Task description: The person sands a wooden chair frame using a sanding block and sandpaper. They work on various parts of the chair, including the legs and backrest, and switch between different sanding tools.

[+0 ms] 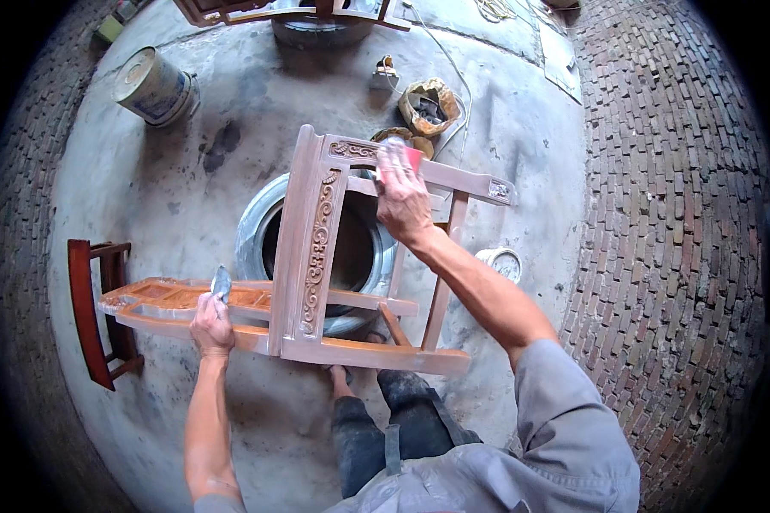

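A wooden chair (316,248) lies on its side across a dusty tyre (252,218), its seat edge and carved apron turned up. Whitish dust covers much of the wood. My right hand (405,203) presses a red sheet of sandpaper (413,157) against the far front leg, beside the carved corner. At the chair back (158,295), on the left, my left hand (211,327) is closed at the upper rail. A grey-blue, pointed flat piece (222,284) sticks up from its fingers; its exact kind is unclear. The undersides of both hands are hidden.
A lidded bucket (150,85) stands at the far left. Beyond the chair are an open crumpled bag (429,107) and a cable (453,64). A red-brown wooden frame (81,312) stands left; a white tub (500,263) sits right. Brick paving (667,214) borders the concrete.
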The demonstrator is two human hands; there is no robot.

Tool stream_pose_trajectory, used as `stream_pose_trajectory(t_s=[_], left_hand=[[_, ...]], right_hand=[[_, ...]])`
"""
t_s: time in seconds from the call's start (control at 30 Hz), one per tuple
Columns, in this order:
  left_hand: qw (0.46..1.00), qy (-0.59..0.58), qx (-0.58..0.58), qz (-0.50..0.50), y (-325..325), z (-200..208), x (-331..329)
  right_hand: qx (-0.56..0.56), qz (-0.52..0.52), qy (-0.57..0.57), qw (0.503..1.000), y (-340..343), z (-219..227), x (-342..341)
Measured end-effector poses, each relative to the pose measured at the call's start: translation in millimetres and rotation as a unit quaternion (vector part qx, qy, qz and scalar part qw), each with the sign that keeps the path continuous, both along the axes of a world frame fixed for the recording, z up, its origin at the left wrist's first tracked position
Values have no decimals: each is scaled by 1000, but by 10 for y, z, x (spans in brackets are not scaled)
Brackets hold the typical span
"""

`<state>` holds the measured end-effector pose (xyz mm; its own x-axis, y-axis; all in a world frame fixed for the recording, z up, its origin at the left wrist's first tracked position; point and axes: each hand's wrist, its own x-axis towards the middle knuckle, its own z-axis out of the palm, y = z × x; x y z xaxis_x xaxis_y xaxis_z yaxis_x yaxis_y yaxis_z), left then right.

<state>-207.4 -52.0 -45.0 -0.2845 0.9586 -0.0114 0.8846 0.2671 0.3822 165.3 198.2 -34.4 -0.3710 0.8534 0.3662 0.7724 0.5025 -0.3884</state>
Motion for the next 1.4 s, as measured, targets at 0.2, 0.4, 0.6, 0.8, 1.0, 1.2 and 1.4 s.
stream_pose_trajectory(t_s=[0.2,0.4,0.6,0.8,1.0,1.2,1.4], left_hand=[[1000,6,2,6,-111,-77,-104],[1000,-5,-4,26,-117,-19,-79],[999,-9,35,21,-28,-52,-57],[999,-3,44,8,-82,-33,-86],[999,-20,43,25,-49,11,-3],[999,-10,22,36,-26,-4,-2],[998,-1,43,41,-147,11,-16]], right_hand=[[-4,-26,-54,998,-145,-115,500],[-34,118,-75,990,184,96,-309],[-20,168,-36,985,441,133,-541],[88,216,-188,954,-693,52,-896],[15,452,-137,881,-1474,203,-655],[-42,263,-155,951,-782,148,-775],[-242,531,-86,808,-1518,360,-556]])
